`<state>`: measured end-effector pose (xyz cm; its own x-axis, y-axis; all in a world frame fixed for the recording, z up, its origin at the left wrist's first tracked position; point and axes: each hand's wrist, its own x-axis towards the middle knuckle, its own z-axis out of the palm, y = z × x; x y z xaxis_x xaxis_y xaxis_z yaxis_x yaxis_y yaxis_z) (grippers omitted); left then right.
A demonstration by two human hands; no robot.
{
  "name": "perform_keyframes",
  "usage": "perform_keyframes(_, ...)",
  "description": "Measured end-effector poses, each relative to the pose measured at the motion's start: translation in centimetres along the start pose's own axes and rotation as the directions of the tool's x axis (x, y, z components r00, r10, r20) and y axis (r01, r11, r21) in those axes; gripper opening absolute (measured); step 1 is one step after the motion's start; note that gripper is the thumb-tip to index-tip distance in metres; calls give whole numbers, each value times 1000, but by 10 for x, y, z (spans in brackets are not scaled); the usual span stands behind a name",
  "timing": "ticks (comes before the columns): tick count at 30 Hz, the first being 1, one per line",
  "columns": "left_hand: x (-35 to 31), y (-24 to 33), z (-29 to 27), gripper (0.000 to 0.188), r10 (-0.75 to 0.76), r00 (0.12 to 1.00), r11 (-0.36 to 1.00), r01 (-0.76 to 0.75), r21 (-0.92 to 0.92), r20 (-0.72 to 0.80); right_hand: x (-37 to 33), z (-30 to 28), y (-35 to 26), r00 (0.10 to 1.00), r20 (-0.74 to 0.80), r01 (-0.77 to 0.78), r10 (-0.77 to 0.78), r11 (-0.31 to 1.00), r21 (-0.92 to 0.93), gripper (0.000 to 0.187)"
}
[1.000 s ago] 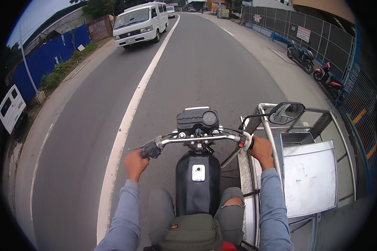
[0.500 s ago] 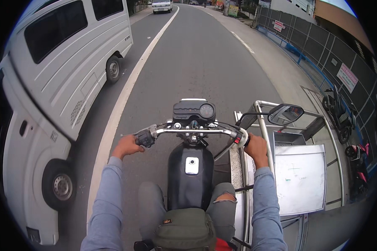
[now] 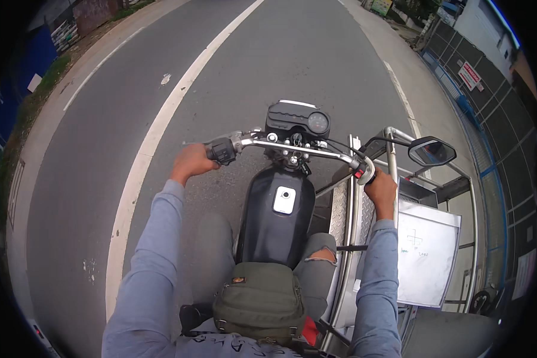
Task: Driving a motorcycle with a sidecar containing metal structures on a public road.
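Both my hands are on the handlebar (image 3: 304, 147) of a motorcycle. My left hand (image 3: 192, 162) is closed around the left grip, beside the black switch block (image 3: 223, 151). On the other side my right hand (image 3: 382, 190) wraps the right grip, next to a red switch (image 3: 358, 173). Between the arms lies the black fuel tank (image 3: 275, 230) with its silver cap (image 3: 286, 200). Ahead of the bar sits the dark instrument cluster (image 3: 298, 119) with a round dial. An olive green bag (image 3: 258, 296) rests at my lap.
A metal-framed sidecar (image 3: 472, 238) with a white marked board (image 3: 428, 253) is attached at the right, below a mirror (image 3: 431, 151). Left of the motorcycle runs a white road line (image 3: 152, 140). A dark fence (image 3: 495, 101) with signs borders the right side.
The white van on the left has dropped out of view, and the oncoming vehicle no longer shows. The view has tilted downward and turned slightly. Both hands remain on the grips.
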<state>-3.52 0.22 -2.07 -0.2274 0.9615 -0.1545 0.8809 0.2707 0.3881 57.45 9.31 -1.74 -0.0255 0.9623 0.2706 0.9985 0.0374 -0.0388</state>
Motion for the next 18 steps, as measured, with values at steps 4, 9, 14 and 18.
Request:
perform_keyframes(4, 54, -9, 5, 51, 198, 980, 980, -197, -42, 33, 7, 11, 40, 999, 44, 1, 0, 1000, -28, 38)
perform_keyframes(9, 42, -13, 8, 39, 95, 963, 975, -38, -220, 254, 48, 49, 78, 996, 93, 30, -10, 976, -217, 56)
perform_keyframes(14, 36, 5, 0, 43, 69, 978, 988, -41, -146, 195, 53, 72, 108, 996, 86, 23, -1, 966, -258, 55)
perform_keyframes(18, 46, 3, 2, 44, 97, 989, 986, -80, -145, 115, 54, 64, 97, 994, 104, -9, 36, 967, -255, 56)
